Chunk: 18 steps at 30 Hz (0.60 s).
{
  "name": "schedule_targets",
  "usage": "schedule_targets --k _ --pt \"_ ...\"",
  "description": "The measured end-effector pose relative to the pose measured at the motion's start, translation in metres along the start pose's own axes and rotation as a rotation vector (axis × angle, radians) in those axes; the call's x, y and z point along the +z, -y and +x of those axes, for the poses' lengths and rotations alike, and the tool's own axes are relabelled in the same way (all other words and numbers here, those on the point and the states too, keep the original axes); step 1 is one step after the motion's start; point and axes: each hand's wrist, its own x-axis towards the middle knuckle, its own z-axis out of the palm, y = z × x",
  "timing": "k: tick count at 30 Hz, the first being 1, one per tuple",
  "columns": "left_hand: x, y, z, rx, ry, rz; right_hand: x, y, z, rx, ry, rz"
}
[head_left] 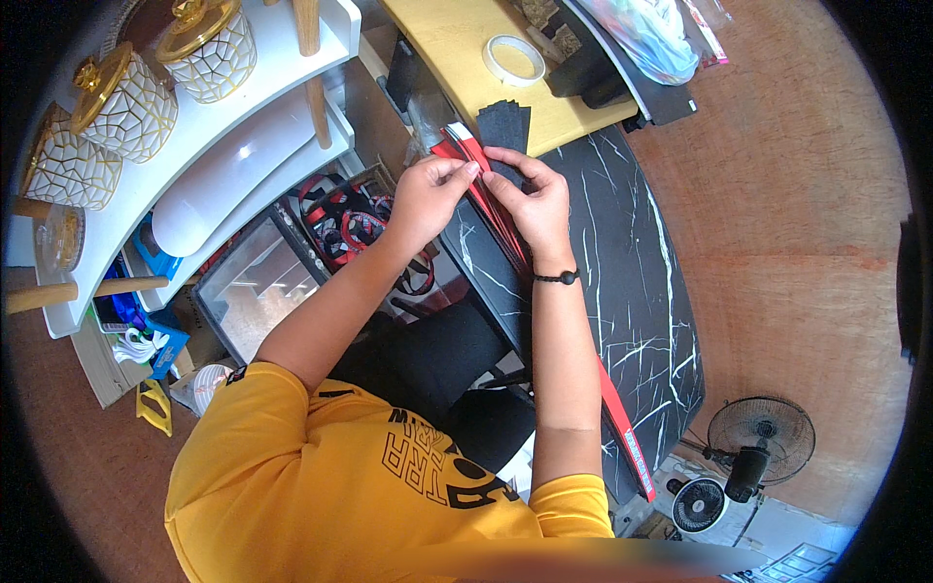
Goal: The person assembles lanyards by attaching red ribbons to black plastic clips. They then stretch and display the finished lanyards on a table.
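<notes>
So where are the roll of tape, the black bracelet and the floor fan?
roll of tape (514, 59), head view, on its pale ring.
black bracelet (556, 278), head view, on the beads at the right wrist.
floor fan (760, 432), head view, on its round grille.

Black white-veined marble table (632, 272), red strip (622, 428).

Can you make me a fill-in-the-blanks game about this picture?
1. Both hands, the left hand and the right hand, pinch a long red and ____ strip.
2. The roll of tape lies on the ____ tabletop.
3. The right wrist wears a black ____.
4. The person's shirt is ____.

Missing words: black; yellow; bracelet; yellow
</notes>
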Motion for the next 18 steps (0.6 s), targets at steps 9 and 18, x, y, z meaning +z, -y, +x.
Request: schedule_targets --k 9,18 --pt "0.0002 -0.0016 0.0006 -0.019 0.014 -0.008 0.0037 -0.0041 0.0023 -0.094 -0.04 0.071" --pt "0.0002 -0.0013 -0.0001 -0.011 0.006 -0.007 0.0018 -0.0019 0.0007 0.001 -0.001 0.003"
